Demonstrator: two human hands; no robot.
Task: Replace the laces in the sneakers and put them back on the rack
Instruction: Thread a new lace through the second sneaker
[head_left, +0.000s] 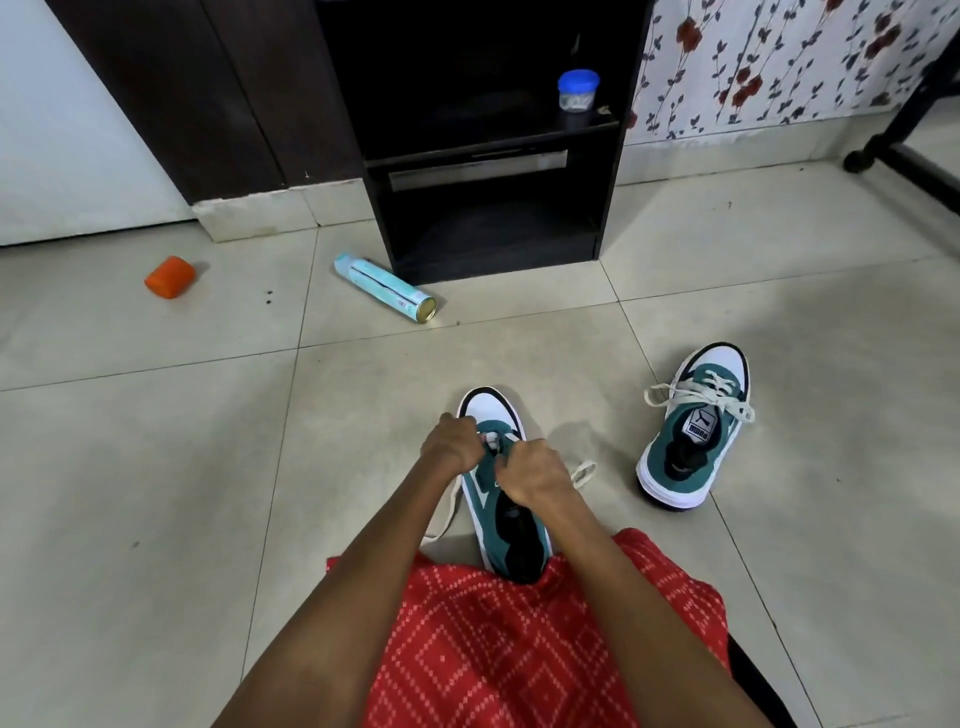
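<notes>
we are in the lacing step on the near sneaker (491, 408), which lies on the floor (156, 467) in front of the knees, with its toe pointing to the rack (493, 262) and its heel against the red cloth. both hands are closed tight over the eyelets near the toe. the left hand (451, 441) pinches the lace (449, 512) close to its tip. the right hand (530, 475) is curled at the other side, and we think it grips the same lace, though the fingertips are hidden under the knuckles. loose parts of the lace lie on the floor at both sides of the shoe. only the lowest eyelets seem threaded, so we judge this shoe is at the beginning. the second sneaker (693, 431) stands well apart to the right. its lace is threaded, but the ends lie loose and untied. the next move asks to push the tip through the next eyelet, pull both sides even, and cross upward row by row. after this, both shoes must go on the rack, where a jar (577, 91) stands on the upper shelf.
</notes>
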